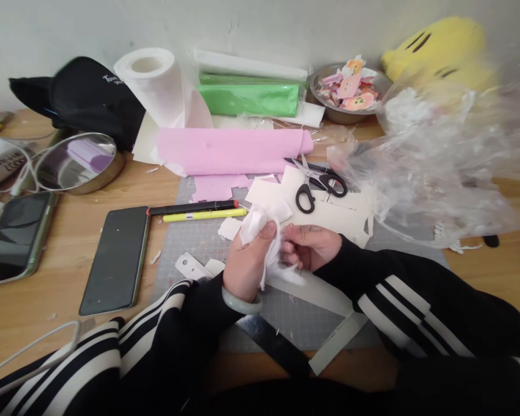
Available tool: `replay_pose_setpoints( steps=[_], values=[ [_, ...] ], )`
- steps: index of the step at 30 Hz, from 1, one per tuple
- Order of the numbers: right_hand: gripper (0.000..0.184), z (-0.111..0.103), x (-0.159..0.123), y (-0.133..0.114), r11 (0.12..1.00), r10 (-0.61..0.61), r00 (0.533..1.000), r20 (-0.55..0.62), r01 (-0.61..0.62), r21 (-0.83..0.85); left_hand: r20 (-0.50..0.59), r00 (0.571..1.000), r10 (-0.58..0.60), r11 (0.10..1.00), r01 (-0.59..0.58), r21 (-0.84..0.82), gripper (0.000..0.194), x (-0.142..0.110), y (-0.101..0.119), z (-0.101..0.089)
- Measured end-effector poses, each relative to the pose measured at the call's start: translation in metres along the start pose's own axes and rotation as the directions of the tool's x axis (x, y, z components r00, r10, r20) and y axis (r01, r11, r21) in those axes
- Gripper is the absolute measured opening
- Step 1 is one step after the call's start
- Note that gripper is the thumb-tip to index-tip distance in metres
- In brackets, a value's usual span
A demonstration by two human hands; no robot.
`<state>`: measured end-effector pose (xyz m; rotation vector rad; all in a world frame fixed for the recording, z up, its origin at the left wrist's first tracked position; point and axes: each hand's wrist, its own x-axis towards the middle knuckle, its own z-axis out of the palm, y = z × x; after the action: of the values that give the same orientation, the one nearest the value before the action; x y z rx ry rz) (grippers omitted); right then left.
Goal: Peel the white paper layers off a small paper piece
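Above the grey cutting mat point(216, 240), my left hand point(247, 266) is closed round a soft white fringed piece point(255, 224), paper or thin cloth. Loose strands point(286, 273) hang from it towards the right. My right hand point(311, 245) is beside those strands, fingers curled and thumb pressed to the forefinger; what lies between the fingertips is too small to make out. Just beyond the hands, open scissors with black handles point(305, 199) rest on cream card pieces point(338, 211). A yellow pen point(203, 215) and a black marker point(195, 207) lie left of the held piece.
Behind are a pink roll point(234, 151), a white roll point(151, 86), green packets point(251, 99) and a bowl of wrapped sweets point(351, 112). Crumpled clear plastic point(433, 167) fills the right. Phones point(115, 260) and a steel bowl point(80, 182) are left; a black ruler point(277, 344) lies in front.
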<state>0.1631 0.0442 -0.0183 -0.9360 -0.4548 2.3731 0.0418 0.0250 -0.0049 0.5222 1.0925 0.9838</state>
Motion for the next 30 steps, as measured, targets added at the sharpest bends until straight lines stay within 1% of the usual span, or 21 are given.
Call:
replay_pose_setpoints(
  steps=[2,4,6,9,13,16,18,22,26,28,30],
  values=[
    [0.032,0.001,0.001,0.001,1.0,-0.027,0.998,-0.057,0.028,0.002,0.003,1.0,0.026,1.0,-0.026,0.01,0.024,0.0,0.0,0.0],
    [0.035,0.003,0.001,0.002,0.996,-0.072,0.992,-0.106,0.066,-0.054,-0.011,0.999,0.052,0.998,-0.051,0.025,0.021,0.001,-0.001,0.0],
    [0.041,0.004,0.001,0.004,0.988,-0.1,0.987,-0.13,0.083,-0.129,-0.017,0.998,0.054,0.998,-0.054,0.037,0.02,0.001,-0.001,-0.001],
    [0.047,0.007,0.001,0.004,0.976,-0.111,0.985,-0.135,0.083,-0.201,-0.024,0.998,0.05,0.997,-0.048,0.053,0.02,0.002,-0.001,-0.002],
    [0.045,0.008,0.0,0.004,0.958,-0.144,0.982,-0.126,0.106,-0.266,-0.074,0.996,0.049,0.996,-0.043,0.077,0.022,0.002,-0.001,-0.002],
    [0.046,0.007,0.0,0.005,0.947,-0.164,0.98,-0.111,0.125,-0.295,-0.045,0.999,0.025,0.998,-0.022,0.06,0.021,0.002,-0.002,-0.001],
    [0.047,0.006,0.001,0.005,0.942,-0.168,0.98,-0.107,0.128,-0.311,-0.04,0.999,0.031,0.999,-0.03,0.03,0.021,0.003,-0.003,-0.001],
    [0.047,0.004,0.003,0.005,0.941,-0.191,0.974,-0.123,0.147,-0.305,-0.081,0.991,0.103,0.994,-0.1,0.031,0.022,0.007,-0.005,0.0],
    [0.043,0.006,0.004,0.005,0.931,-0.226,0.965,-0.132,0.174,-0.322,-0.143,0.967,0.213,0.974,-0.198,0.11,0.021,0.012,-0.007,-0.002],
    [0.038,0.007,0.005,0.006,0.92,-0.255,0.956,-0.143,0.194,-0.342,-0.112,0.959,0.259,0.956,-0.238,0.169,0.022,0.014,-0.008,-0.004],
    [0.034,0.008,0.005,0.007,0.902,-0.306,0.94,-0.152,0.235,-0.363,-0.102,0.958,0.269,0.953,-0.249,0.175,0.02,0.017,-0.009,-0.006]
  ],
)
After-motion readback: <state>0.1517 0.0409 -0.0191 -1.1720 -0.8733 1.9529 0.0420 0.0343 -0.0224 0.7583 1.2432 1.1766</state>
